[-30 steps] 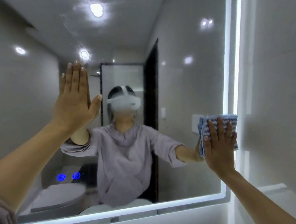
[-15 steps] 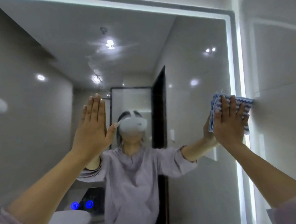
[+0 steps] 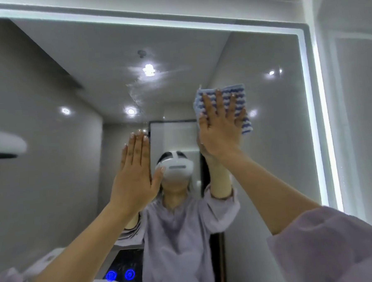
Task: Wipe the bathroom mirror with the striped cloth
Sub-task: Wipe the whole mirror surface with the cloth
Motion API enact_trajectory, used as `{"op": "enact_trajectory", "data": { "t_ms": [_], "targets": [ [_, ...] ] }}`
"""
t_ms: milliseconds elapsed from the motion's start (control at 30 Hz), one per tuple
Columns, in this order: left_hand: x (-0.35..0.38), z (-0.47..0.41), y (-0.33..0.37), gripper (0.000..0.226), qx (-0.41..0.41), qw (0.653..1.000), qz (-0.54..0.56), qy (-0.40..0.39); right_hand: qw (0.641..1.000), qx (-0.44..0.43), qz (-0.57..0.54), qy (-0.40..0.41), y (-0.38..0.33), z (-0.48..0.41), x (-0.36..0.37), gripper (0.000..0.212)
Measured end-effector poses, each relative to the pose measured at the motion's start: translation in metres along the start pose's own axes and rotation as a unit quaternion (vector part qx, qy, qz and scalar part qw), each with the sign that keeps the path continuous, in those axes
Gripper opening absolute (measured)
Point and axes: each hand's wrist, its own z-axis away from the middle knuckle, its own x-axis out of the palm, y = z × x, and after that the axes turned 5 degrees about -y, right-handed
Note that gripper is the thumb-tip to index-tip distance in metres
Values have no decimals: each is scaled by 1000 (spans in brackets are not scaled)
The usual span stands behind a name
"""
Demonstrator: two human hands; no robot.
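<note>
The bathroom mirror (image 3: 274,149) fills the view, framed by a lit white strip along its top and right edges. My right hand (image 3: 220,127) lies flat with fingers spread, pressing the blue-and-white striped cloth (image 3: 237,93) against the upper middle of the glass. The cloth shows above and to the right of my fingers. My left hand (image 3: 135,178) rests flat on the glass lower and to the left, fingers straight and together, thumb out. Faint smears show on the glass around the reflected ceiling light (image 3: 148,69).
A white tiled wall (image 3: 360,110) stands just right of the mirror's lit edge. Two blue glowing touch buttons (image 3: 120,274) sit low on the glass. A white rounded fixture (image 3: 4,144) juts in at the left. A person in a lilac top is reflected.
My right hand slid the cloth up and then leftward, from the mirror's right edge toward the upper middle. My view tilted upward; the left hand stayed flat on the glass.
</note>
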Motion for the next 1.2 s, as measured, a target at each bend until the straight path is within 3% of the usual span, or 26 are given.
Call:
{"op": "enact_trajectory", "data": {
  "t_ms": [500,767,1000,1200],
  "targets": [
    [1,-2,0,79,-9,1000,-1,8,983,-176,-13,-57,-124,-37,4,51],
    [2,-1,-2,78,-6,1000,1,19,956,-277,39,-87,-122,-51,-6,51],
    [-1,-1,-1,79,-2,1000,3,12,954,-283,58,-77,-97,-65,-15,55],
    [-2,1,-1,79,6,1000,1,15,984,-172,26,-43,-39,-93,-26,54]
  ]
}}
